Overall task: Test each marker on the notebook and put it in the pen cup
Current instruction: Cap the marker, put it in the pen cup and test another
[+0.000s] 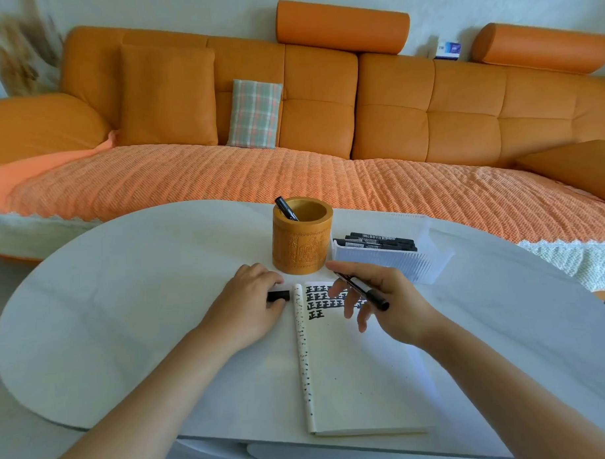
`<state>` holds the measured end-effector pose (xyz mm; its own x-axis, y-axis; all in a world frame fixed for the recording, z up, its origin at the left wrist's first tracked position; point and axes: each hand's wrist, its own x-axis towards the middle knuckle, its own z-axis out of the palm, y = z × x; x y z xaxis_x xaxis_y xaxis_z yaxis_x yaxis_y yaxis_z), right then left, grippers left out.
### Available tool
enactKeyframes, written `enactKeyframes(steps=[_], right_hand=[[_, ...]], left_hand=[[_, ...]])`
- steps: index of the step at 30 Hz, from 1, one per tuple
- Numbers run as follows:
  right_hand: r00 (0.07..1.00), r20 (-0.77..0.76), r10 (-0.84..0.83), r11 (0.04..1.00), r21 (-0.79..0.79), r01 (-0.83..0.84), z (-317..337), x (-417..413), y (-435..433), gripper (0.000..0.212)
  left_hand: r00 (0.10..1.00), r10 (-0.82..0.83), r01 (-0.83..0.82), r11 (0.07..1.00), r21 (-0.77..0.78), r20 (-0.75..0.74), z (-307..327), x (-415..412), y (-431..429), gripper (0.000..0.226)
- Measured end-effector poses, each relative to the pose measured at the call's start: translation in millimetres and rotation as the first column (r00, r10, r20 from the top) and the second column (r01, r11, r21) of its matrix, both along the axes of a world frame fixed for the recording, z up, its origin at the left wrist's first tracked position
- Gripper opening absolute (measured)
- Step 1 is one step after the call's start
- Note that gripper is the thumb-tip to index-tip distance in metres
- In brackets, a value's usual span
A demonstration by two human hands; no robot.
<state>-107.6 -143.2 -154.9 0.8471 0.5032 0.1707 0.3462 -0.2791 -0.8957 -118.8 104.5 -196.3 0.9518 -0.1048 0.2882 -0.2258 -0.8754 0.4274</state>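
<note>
The marker (363,290) we are testing sits in our right grip (389,305), pinched between thumb and forefinger, while the other fingers (362,316) spread loosely over the top of the notebook (354,365). It lies at a slant, its narrow end toward the pen cup (301,239) and its blunt black end out past our knuckles; we cannot tell whether the tip touches the paper. Our left grip (248,300) is curled narrowly on the surface (125,304) just beside the notebook's spine, holding a short black cap (278,295) that pokes out toward the page. The notebook lies open and flat near the front edge, with rows of thick black test marks (326,300) across the top of the page, partly under our right fingers. The pen cup, a carved yellow-brown cylinder, stands upright just beyond both hands and holds one black marker in the cup (286,209), leaning against its left rim. Just right of the cup, a white ribbed tray (398,260) holds several black spare markers (380,242) lying side by side. Behind the surface runs an orange sofa (393,123) with a plaid cushion (254,114).
</note>
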Motion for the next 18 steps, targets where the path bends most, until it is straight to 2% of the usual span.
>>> enactKeyframes(steps=[3,5,8,10,12,18], right_hand=[[0.980,-0.195,0.028,0.999,0.051,-0.018,8,0,-1,0.053],[0.971,-0.236,0.030,0.999,0.020,-0.026,11,0,-3,0.049],[0.994,-0.107,0.010,0.987,-0.158,-0.027,14,-1,-4,0.036],[0.998,0.050,-0.036,0.969,-0.240,0.047,13,0,-2,0.023],[0.984,0.157,-0.087,0.949,-0.289,0.130,11,3,-1,0.023],[0.959,0.229,-0.169,0.904,-0.352,0.244,10,-2,1,0.020]], left_hand=[[1.000,0.002,-0.002,1.000,0.004,0.011,1,1,1,0.019],[0.999,0.012,-0.012,1.000,-0.002,0.042,3,1,2,0.018],[0.995,-0.006,0.014,0.996,-0.086,0.100,10,-1,2,0.015],[0.991,-0.051,0.066,0.991,-0.119,0.124,14,-3,0,0.015],[0.985,-0.094,0.111,0.987,-0.118,0.143,17,-4,-2,0.015],[0.975,-0.153,0.179,0.971,-0.158,0.160,22,-9,-5,0.014]])
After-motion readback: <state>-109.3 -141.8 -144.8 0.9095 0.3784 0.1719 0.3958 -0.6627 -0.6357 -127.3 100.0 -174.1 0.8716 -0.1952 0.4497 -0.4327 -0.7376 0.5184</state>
